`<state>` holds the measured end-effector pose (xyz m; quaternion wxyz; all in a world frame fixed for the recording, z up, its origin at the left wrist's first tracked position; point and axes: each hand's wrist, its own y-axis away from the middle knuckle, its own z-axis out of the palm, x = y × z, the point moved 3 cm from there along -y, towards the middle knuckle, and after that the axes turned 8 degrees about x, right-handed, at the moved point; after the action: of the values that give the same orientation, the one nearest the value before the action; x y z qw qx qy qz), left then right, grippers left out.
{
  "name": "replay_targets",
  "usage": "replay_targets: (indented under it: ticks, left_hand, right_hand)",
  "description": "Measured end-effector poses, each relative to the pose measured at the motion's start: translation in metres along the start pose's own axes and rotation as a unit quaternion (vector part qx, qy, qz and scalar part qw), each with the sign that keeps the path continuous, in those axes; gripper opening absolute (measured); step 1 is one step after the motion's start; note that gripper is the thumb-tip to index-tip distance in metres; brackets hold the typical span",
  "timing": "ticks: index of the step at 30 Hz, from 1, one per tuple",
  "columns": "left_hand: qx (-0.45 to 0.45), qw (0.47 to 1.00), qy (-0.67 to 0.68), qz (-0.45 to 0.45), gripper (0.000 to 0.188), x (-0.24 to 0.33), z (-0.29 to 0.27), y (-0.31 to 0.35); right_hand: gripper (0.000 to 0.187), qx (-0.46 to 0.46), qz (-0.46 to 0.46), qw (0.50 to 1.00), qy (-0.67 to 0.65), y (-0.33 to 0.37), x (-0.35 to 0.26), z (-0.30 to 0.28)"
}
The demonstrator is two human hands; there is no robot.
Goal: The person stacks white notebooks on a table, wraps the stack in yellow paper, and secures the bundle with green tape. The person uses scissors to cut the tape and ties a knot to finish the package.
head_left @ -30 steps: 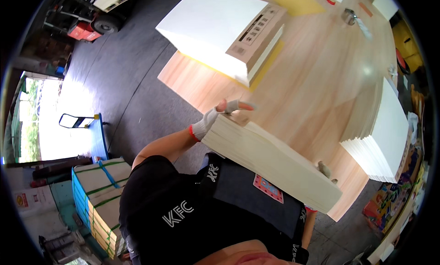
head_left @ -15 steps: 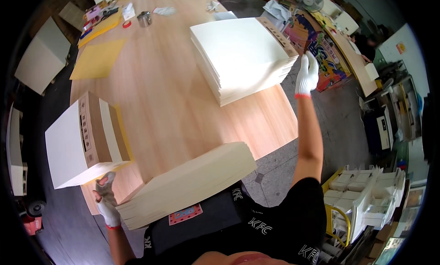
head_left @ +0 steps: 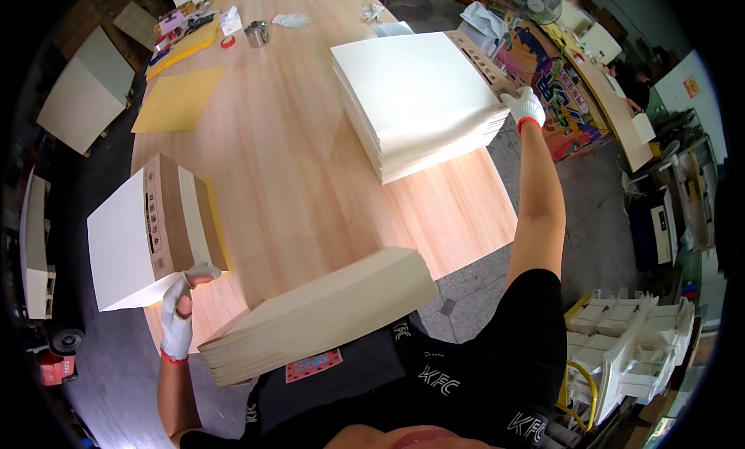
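My right hand [head_left: 526,107], in a white knit glove with a red cuff, is at the right edge of a tall stack of white covers [head_left: 411,84] with a brown printed strip. Its fingers are bent over the stack's corner. My left hand [head_left: 178,317], gloved with bare thumb and fingertip showing, is beside the near corner of another stack of white covers [head_left: 120,232]. Its thumb and fingers are apart; whether a fingertip touches that stack I cannot tell. Between my arms, a thick block of cream paper [head_left: 326,313] lies along the table's near edge, close to my body.
The wooden table [head_left: 287,177] bears a yellow sheet [head_left: 178,100], a metal cup [head_left: 257,34], a red tape roll [head_left: 227,41] and loose gloves [head_left: 291,20]. At right stand a colourful carton [head_left: 551,92], a fan [head_left: 535,3] and a trolley of white pieces [head_left: 621,348].
My right hand has gone from outstretched beside the right stack to bent fingers at its corner. My left hand has risen toward the left stack's near corner. The view has shifted slightly.
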<state>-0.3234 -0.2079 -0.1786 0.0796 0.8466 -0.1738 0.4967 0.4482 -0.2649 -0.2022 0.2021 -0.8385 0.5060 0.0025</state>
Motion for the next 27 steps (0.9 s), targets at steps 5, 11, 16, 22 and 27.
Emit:
replay_targets:
  ticks: [5, 11, 16, 22, 27]
  left_hand:
    - [-0.058, 0.995, -0.021, 0.077, 0.077, 0.064, 0.013, -0.032]
    - [-0.145, 0.966, -0.055, 0.206, 0.052, 0.107, 0.03, -0.064]
    - [-0.18, 0.929, -0.179, 0.27, 0.038, 0.162, 0.067, -0.096]
    - [0.107, 0.828, -0.152, 0.529, 0.055, 0.24, 0.099, -0.163]
    - [0.291, 0.682, -0.37, 0.559, 0.067, 0.327, 0.061, -0.17]
  right_hand:
    - [0.054, 0.037, 0.01, 0.996, -0.081, -0.005, -0.007, -0.013]
    - [0.041, -0.014, 0.072, 0.814, -0.577, -0.032, -0.005, 0.013]
    - [0.042, -0.012, 0.057, 0.807, -0.587, -0.007, -0.066, -0.042]
    - [0.039, 0.123, -0.26, 0.783, -0.552, 0.051, -0.193, -0.173]
    - [0.019, 0.138, -0.381, 0.708, -0.579, 0.185, -0.266, -0.289]
